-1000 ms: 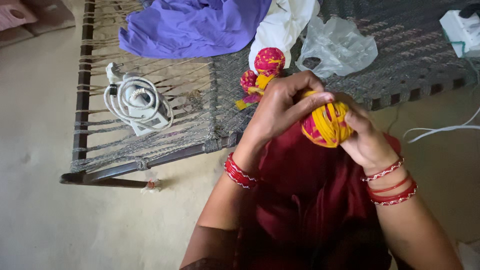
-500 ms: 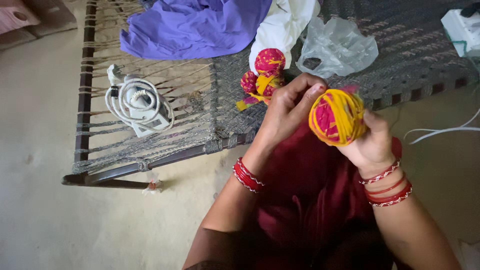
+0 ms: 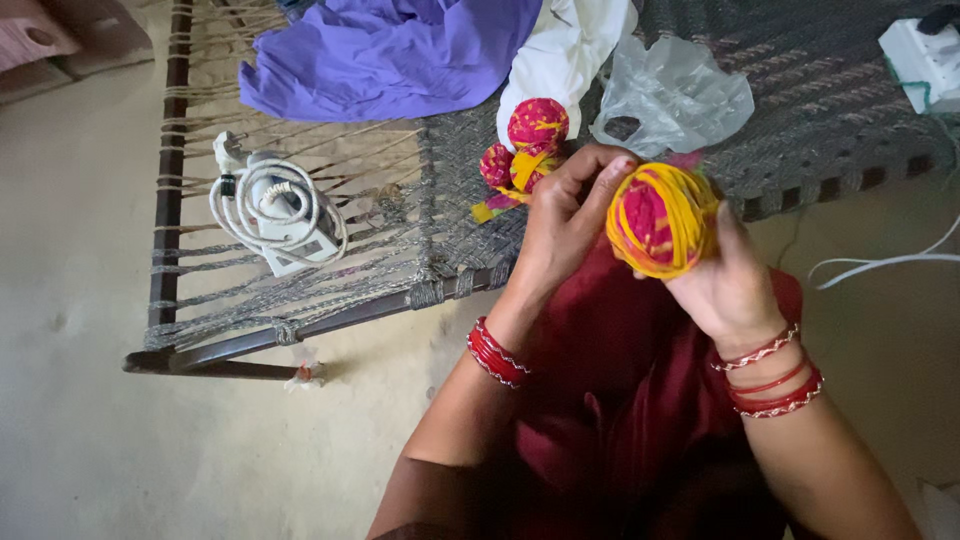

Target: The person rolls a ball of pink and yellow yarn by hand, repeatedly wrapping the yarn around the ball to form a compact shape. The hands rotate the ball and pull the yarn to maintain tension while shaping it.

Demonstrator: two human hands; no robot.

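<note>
Right hand (image 3: 725, 285) cups a ball of wound cloth strip (image 3: 660, 220), yellow over pink/red, from below and behind; fingers curled around its far side, thumb up along the right edge. Left hand (image 3: 570, 225) is partly closed, fingertips pressed on the ball's left and top side, index finger laid across the upper edge. Ball sits between both hands, held in the air above the person's dark red lap cloth (image 3: 620, 400), just in front of the cot edge. Red bangles on both wrists.

Just beyond the left hand, on the woven cot (image 3: 300, 290): two smaller pink-and-yellow cloth balls (image 3: 525, 150), touching each other, a loose yellow strip end trailing at their lower left. Behind them, a white cloth (image 3: 565, 50) and a purple cloth (image 3: 390, 50), crumpled, lying side by side at the far end.

Right of the small balls: a crumpled clear plastic bag (image 3: 675, 95), lying flat, contents cannot tell. Far right corner: a white box-shaped item (image 3: 925, 60), partly cut off by the frame; no label readable.

Left part of the cot: a white charger or adapter block with its cord coiled on top (image 3: 275, 210), plug end at upper left. White cable (image 3: 880, 262) runs over the floor (image 3: 90, 430) at right.
</note>
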